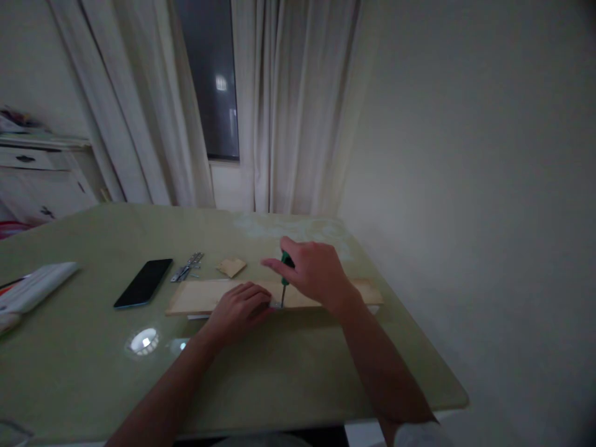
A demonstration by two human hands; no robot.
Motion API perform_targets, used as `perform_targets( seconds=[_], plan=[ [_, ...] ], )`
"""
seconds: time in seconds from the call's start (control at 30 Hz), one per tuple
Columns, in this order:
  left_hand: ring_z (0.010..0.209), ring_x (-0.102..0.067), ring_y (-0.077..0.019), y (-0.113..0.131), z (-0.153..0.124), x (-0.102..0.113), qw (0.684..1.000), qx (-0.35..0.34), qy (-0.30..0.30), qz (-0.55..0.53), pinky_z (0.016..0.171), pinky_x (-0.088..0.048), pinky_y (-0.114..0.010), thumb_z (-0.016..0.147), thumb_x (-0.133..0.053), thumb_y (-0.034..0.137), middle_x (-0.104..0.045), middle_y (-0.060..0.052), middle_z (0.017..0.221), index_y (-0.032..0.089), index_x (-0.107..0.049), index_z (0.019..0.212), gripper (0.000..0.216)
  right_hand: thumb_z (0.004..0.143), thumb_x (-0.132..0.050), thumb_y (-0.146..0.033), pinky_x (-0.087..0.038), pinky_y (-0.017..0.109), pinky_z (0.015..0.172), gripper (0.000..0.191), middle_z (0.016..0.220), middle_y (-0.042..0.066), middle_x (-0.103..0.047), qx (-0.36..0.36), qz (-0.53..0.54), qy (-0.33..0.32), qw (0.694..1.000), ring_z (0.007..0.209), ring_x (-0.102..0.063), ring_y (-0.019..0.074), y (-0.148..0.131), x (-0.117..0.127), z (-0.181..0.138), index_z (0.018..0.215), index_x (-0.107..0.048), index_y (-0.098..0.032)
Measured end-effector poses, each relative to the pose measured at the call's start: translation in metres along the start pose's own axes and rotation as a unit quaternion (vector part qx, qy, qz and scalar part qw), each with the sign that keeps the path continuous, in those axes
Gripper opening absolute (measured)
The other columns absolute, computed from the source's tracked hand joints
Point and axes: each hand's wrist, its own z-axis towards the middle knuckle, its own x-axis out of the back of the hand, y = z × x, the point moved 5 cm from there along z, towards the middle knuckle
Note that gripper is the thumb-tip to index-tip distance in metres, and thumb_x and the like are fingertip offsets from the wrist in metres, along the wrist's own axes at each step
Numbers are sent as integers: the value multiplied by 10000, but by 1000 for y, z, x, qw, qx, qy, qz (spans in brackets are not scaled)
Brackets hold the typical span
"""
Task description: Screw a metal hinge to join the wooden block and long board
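A long pale wooden board [200, 295] lies flat on the green table [279, 372]. My right hand [314, 273] is closed around a green-handled screwdriver [285, 273], held upright with its tip down at the board's near edge. My left hand [239, 307] rests on the board just left of the tip, fingers curled and pressing down by a small metal piece [275, 305]. What, if anything, the left fingers pinch is hidden.
A black phone [143, 282] lies left of the board. Metal hinges and screws [187, 267] and a small wood scrap [231, 267] sit behind the board. A white object [35, 287] is at the far left. Curtains and a wall stand beyond the table.
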Motion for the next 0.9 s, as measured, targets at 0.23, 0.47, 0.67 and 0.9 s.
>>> perform_targets(
  seconds=[0.23,0.47,0.67,0.9],
  plan=[
    [924,-709,-222,3,2,3,1000,-11,10,2,836,-572,-360,1013,-652,300,-775,-61,1015,217,-717,1022,106,1051,-500,-277,-388,266,810,141,1046,31,-734,123,117,-11,985,949,-636,166,-11,4,-5,1134,-602,-226],
    [926,-708,-217,3,2,4,1000,-10,10,-7,846,-573,-359,1012,-662,316,-774,-68,1030,214,-715,1046,120,1063,-428,-636,-320,304,665,480,817,60,-715,-59,-29,15,998,769,-633,213,11,2,0,974,-656,-223],
    [922,-715,-220,2,1,3,1000,-5,10,-9,835,-573,-356,998,-681,307,-774,-63,1024,219,-720,1049,109,1081,-460,-265,-406,287,862,180,1067,57,-729,92,94,1,991,991,-628,180,1,6,-3,1124,-624,-205],
    [920,-708,-220,0,0,2,1000,-9,13,-3,837,-571,-357,1005,-675,316,-774,-69,1017,218,-716,1045,114,1080,-412,-575,-342,316,659,429,846,71,-735,-39,-57,6,998,775,-654,230,-2,2,-4,1017,-657,-229]
  ],
)
